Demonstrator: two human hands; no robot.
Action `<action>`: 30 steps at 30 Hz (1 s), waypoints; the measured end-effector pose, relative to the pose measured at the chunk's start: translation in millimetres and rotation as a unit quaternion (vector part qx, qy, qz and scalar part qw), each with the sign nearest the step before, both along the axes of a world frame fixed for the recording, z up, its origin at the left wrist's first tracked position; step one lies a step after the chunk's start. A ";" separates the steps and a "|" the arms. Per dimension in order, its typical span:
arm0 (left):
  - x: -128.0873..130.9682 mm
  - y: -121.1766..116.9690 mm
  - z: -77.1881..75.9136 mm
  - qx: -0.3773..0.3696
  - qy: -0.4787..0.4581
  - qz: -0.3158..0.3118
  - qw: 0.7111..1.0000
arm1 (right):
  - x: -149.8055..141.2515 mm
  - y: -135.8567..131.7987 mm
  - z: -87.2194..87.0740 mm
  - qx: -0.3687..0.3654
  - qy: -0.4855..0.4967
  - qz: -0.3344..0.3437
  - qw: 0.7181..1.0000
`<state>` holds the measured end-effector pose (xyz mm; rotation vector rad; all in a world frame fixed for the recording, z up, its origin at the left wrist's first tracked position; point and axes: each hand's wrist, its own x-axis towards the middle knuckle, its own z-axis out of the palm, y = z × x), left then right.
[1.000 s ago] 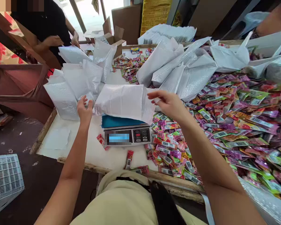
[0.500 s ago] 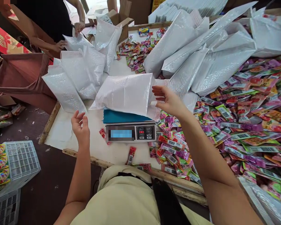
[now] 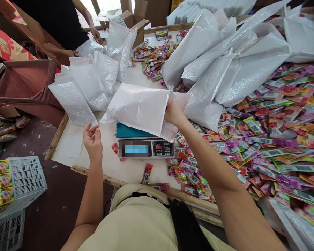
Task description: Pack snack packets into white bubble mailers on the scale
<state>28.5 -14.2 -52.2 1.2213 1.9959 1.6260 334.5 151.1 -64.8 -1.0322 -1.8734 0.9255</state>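
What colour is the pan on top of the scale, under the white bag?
Teal blue; the scale pan shows best in the head view.

Glossy white plastic mailer (image 3: 138, 108); rough wooden table edge (image 3: 94, 174).

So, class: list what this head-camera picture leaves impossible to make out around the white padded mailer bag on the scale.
- Grey digital scale display: blurred over.
- White padded mailer bag contents: hidden by its opaque skin.
- Right hand fingertips: hidden in the bag's mouth.
- Colourful candy sachets print: too small.
- Empty left hand: open.
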 end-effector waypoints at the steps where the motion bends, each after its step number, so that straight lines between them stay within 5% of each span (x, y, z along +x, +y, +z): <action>1: -0.4 -1.0 0.1 -0.003 -0.005 0.000 1.000 | 6.1 -3.8 3.2 0.005 0.005 -0.018 1.000; 8: 2.2 -4.2 -3.1 -0.001 -0.055 0.012 0.998 | 75.0 -40.4 18.7 -0.077 0.082 -0.124 0.986; 14: -0.2 -7.5 -1.7 0.006 -0.066 0.012 0.998 | 158.1 -107.2 20.9 -0.109 0.183 -0.317 0.924; 19: -4.4 -7.4 -3.5 0.013 -0.079 0.023 0.997 | 213.7 -165.8 16.4 -0.134 0.140 -0.428 0.883; 25: 1.7 -4.8 -3.8 0.005 -0.086 0.015 0.996 | 233.1 -190.9 7.1 -0.166 0.135 -0.525 0.824; 30: 3.6 -3.9 -2.0 -0.001 -0.093 0.012 0.996 | 226.2 -192.7 20.6 -0.184 0.132 -0.471 0.853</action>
